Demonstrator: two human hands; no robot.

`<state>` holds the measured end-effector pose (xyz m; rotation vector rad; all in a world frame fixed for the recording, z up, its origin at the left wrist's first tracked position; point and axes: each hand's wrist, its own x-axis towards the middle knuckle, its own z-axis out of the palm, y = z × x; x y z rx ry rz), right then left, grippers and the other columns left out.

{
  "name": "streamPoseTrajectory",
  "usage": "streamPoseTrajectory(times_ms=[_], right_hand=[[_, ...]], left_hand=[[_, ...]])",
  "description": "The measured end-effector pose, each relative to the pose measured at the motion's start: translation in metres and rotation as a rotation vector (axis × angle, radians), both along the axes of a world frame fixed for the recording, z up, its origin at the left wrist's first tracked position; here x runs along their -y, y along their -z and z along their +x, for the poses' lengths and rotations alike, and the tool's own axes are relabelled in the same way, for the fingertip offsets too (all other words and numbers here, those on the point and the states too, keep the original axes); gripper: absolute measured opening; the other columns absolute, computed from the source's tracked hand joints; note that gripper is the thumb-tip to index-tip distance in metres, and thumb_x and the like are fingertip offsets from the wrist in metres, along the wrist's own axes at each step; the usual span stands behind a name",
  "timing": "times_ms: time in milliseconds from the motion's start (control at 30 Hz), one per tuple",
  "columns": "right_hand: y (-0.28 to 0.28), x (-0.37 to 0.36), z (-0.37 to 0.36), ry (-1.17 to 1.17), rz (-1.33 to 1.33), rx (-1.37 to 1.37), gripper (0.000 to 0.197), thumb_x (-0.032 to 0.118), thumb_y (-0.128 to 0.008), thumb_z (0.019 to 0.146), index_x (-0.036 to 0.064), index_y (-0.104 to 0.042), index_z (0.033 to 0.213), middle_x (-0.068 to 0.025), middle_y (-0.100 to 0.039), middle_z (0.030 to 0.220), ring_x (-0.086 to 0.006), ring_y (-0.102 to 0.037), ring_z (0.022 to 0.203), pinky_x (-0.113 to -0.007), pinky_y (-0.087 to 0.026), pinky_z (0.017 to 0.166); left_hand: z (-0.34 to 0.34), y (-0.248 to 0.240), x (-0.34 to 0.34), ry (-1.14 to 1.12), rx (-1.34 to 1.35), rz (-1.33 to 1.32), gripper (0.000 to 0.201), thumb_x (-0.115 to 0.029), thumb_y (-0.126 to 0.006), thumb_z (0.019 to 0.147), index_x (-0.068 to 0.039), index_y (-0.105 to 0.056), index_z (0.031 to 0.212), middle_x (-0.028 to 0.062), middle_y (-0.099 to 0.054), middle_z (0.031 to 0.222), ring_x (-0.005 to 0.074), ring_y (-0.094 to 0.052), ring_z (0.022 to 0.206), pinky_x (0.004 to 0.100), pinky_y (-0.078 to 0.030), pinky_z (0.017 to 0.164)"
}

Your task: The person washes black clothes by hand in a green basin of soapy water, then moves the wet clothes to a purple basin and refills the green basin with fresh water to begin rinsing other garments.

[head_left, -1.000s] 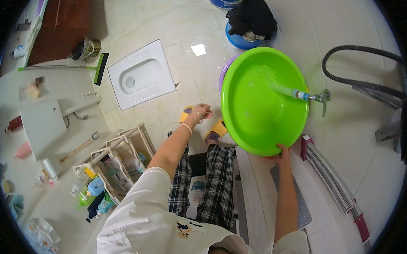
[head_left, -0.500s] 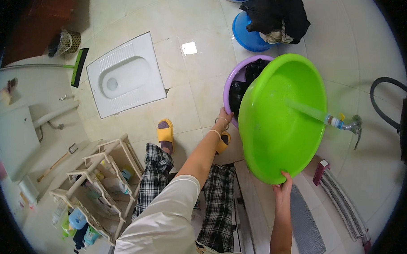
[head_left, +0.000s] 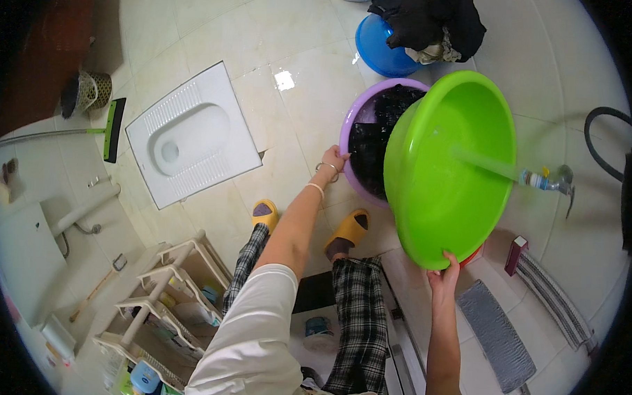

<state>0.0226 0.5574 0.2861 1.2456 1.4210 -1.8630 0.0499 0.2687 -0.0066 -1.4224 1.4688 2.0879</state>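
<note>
My right hand [head_left: 444, 270] grips the near rim of a large green basin [head_left: 462, 202], thumb inside, and the basin is tilted. From a wall tap [head_left: 559, 181] a stream of water [head_left: 488, 162] runs into it. My left hand [head_left: 333, 158] is closed on the left rim of a purple basin [head_left: 347, 126]. Wet-looking dark cloth [head_left: 370, 140] lies inside this basin. The green basin overlaps the purple one's right side and hides part of it. A sliver of something red [head_left: 474, 256] shows under the green basin's near edge.
Beyond the basins, dark clothes [head_left: 433, 20] are heaped by a blue tub [head_left: 380, 50]. A squat toilet [head_left: 186, 134] is set in the floor at left, with a green squeegee [head_left: 114, 130] beside it. A beige shelf rack [head_left: 145, 299] stands near left; a grey mat [head_left: 495, 336] lies near right.
The green basin has shifted slightly rightward and away, the purple basin slightly left. More dark cloth now shows between them. My feet and legs have changed position, and the view has shifted.
</note>
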Motion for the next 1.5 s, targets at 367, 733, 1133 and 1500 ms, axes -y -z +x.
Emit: streamPoseTrajectory(times_ms=[367, 733, 1133, 1500], right_hand=[[0.042, 0.037, -0.005, 0.108, -0.161, -0.037, 0.012, 0.005, -0.052, 0.068, 0.0081, -0.046, 0.078, 0.0005, -0.047, 0.06, -0.0091, -0.033, 0.036, -0.017, -0.025, 0.031], [0.094, 0.062, -0.001, 0.205, -0.187, 0.036, 0.012, 0.006, -0.052, 0.069, 0.0095, -0.044, 0.077, 0.0006, -0.045, 0.062, -0.0085, -0.031, 0.038, -0.018, -0.025, 0.033], [0.181, 0.07, 0.007, 0.249, -0.184, 0.073, 0.01, 0.007, -0.05, 0.071, 0.0092, -0.041, 0.076, -0.0019, -0.044, 0.063, -0.0106, -0.033, 0.04, -0.018, -0.025, 0.033], [0.23, 0.059, -0.006, 0.16, -0.065, 0.144, 0.022, 0.025, -0.054, 0.078, 0.0085, -0.046, 0.091, -0.0039, -0.049, 0.073, -0.0122, -0.044, 0.052, -0.023, -0.035, 0.041]], left_hand=[[0.073, -0.009, 0.121, 0.164, 0.048, -0.104, 0.019, -0.016, -0.063, 0.072, -0.004, -0.049, 0.076, 0.0045, -0.051, 0.061, 0.0139, -0.05, 0.051, 0.0272, -0.043, 0.043], [0.185, -0.003, 0.227, 0.129, 0.184, -0.103, 0.014, -0.011, -0.054, 0.078, -0.008, -0.047, 0.09, 0.003, -0.054, 0.076, 0.0154, -0.054, 0.064, 0.0333, -0.051, 0.055], [0.224, 0.02, 0.314, 0.149, 0.169, -0.42, 0.015, -0.004, -0.052, 0.073, -0.004, -0.051, 0.089, 0.007, -0.056, 0.069, 0.0156, -0.053, 0.057, 0.0279, -0.046, 0.048], [0.224, 0.006, 0.325, 0.116, 0.219, -0.298, 0.04, -0.012, -0.054, 0.075, 0.001, -0.044, 0.112, 0.0133, -0.057, 0.086, 0.0171, -0.055, 0.067, 0.0269, -0.047, 0.057]])
